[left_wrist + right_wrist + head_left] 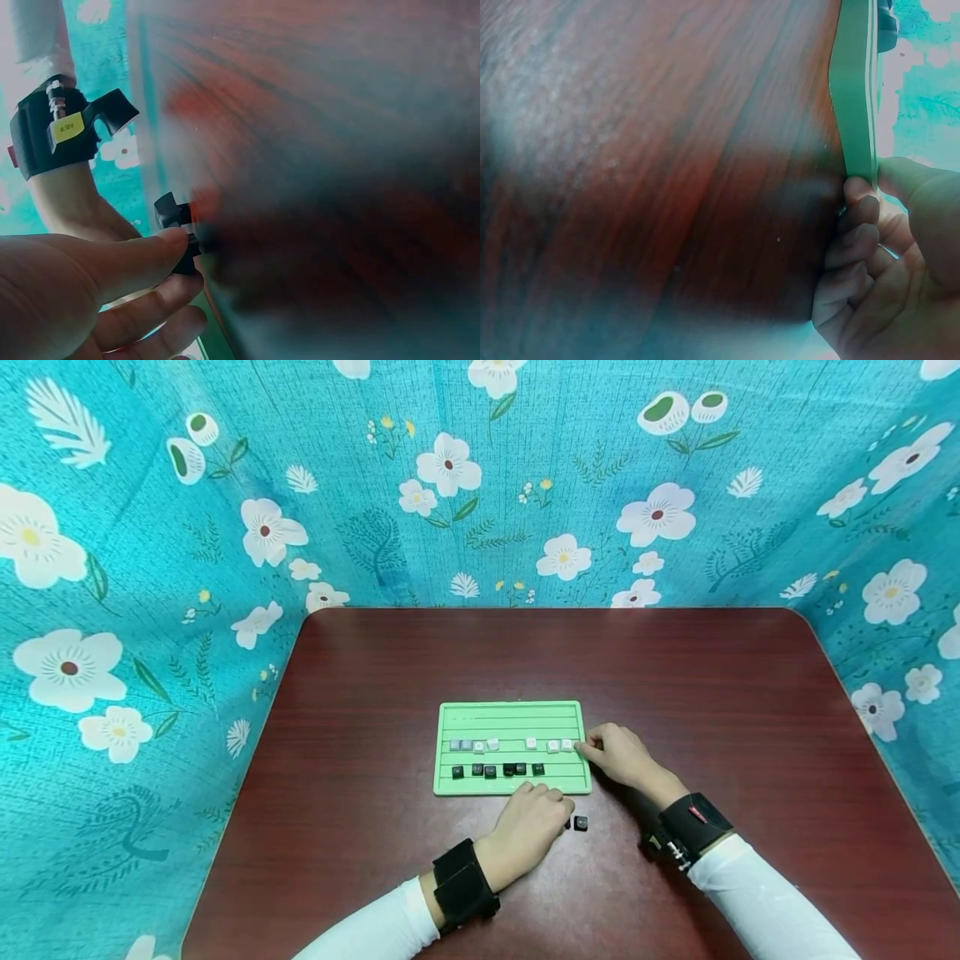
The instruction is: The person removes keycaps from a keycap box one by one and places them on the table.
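A light green ridged board [510, 718] lies on the table with small keycaps in two rows: white and pale grey keycaps [531, 743] above, black keycaps [491, 772] below. Just off the board's front edge, my left hand [527, 827] pinches a black keycap [186, 262] between thumb and fingers. Right beside it another black keycap [581, 823] sits on the table. My right hand [622, 756] grips the board's right edge, thumb on top and the curled fingers along the side, as the right wrist view shows.
The dark red-brown wooden table [360, 693] has rounded far corners. A turquoise flowered cloth [510, 518] hangs behind it and along both sides. Each wrist wears a black strap [693, 824] with a small device.
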A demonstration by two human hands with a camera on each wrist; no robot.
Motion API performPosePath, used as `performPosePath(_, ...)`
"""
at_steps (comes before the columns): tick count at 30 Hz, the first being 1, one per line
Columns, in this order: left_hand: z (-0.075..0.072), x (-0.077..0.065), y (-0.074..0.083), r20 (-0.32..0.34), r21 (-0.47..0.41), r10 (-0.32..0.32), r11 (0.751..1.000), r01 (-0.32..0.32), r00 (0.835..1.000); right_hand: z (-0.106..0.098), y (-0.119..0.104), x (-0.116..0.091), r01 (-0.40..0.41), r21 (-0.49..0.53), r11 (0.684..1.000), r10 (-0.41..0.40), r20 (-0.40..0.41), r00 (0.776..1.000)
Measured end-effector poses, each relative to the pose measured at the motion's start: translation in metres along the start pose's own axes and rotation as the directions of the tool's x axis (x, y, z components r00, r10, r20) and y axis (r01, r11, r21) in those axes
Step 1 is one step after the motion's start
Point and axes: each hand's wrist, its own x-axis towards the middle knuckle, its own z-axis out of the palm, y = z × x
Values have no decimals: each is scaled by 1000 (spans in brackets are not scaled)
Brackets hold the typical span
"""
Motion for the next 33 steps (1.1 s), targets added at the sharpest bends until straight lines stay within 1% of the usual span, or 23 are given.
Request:
performPosePath(6,1,-1,2,-11,7,24,1000,-24,1000,0,0,0,0,6,1000,0,1,1000)
performPosePath(14,1,-1,4,17,15,14,1000,-14,1000,1,1,0,5,11,1000,-5,-2,1000)
performPosePath(23,2,0,4,-16,17,11,1000,-11,1000,0,1,-1,0,10,1000,0,-4,1000)
performPosePath(28,0,0,4,6,19,10,1000,-10,1000,1,0,-1,-4,13,1000,4,-6,1000)
performPosePath(33,-1,0,2,25,12,-4,1000,3,1000,1,1,-1,-5,14,1000,5,-5,1000)
